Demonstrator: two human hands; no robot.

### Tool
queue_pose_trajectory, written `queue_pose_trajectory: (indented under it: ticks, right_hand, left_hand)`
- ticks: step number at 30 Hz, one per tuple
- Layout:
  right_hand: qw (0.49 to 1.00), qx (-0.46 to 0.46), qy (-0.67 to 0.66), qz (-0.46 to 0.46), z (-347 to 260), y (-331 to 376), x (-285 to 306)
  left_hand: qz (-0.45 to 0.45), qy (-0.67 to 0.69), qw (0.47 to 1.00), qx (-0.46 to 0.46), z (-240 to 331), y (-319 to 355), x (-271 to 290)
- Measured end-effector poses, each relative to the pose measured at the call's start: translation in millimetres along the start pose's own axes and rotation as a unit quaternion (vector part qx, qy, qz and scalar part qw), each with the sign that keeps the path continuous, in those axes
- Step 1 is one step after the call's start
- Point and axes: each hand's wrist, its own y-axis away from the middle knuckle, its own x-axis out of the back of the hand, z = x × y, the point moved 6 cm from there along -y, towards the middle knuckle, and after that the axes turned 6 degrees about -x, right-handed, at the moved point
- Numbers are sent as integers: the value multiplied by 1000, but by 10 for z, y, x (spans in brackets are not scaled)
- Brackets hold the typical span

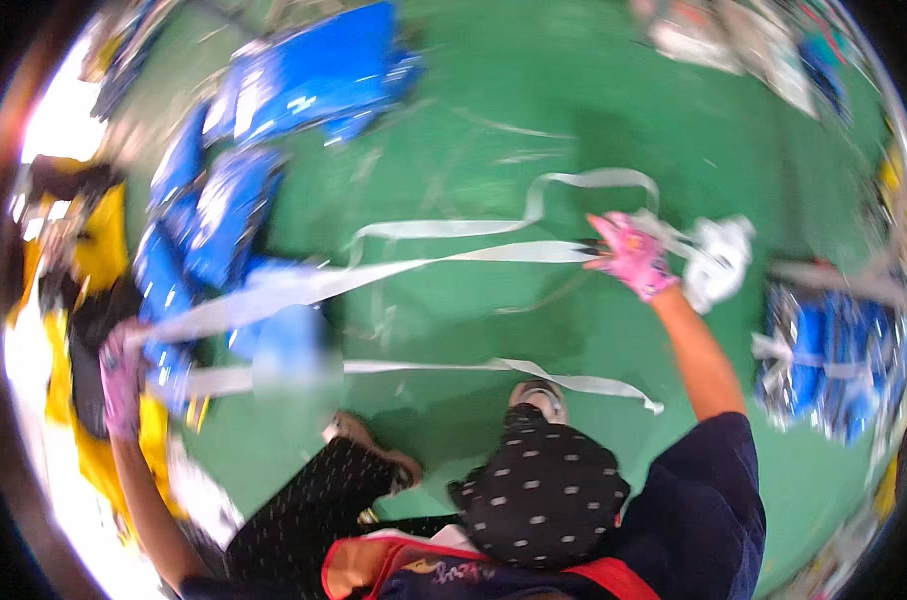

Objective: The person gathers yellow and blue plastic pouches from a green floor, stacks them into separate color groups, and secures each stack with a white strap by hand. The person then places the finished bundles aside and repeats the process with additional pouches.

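A long flat white strap [493, 252] is stretched across in front of me between my two pink-gloved hands. My left hand [123, 385], far to the left, is closed on its one end. My right hand [635, 258] grips the other end, its fingers pinched beside a small dark tip that I cannot make out. A loose length loops above the taut part and back to my right hand. Another white strap [573, 382] trails from near my left hand, low across the floor. Just right of my right hand hangs or lies a crumpled white bunch [718, 262].
Blue plastic-wrapped packages [313, 75] lie on the green floor [473, 120] at the far left, with more beside my left hand. A tied blue bundle [828, 350] lies at the right. Yellow and black items [98, 240] line the left edge. White sacks [723, 35] are at the far right.
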Motion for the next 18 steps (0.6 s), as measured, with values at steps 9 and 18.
queue_pose_trajectory:
  ticks: [9,18]
  right_hand:
    - [993,-104,47,-27,1077,-432,-707]
    - [947,10,199,-252,-212,-1112,-361]
  left_hand:
    - [295,12,934,203,-2543,2882,3013]
    - [27,-560,782,273,-3585,3337,1286]
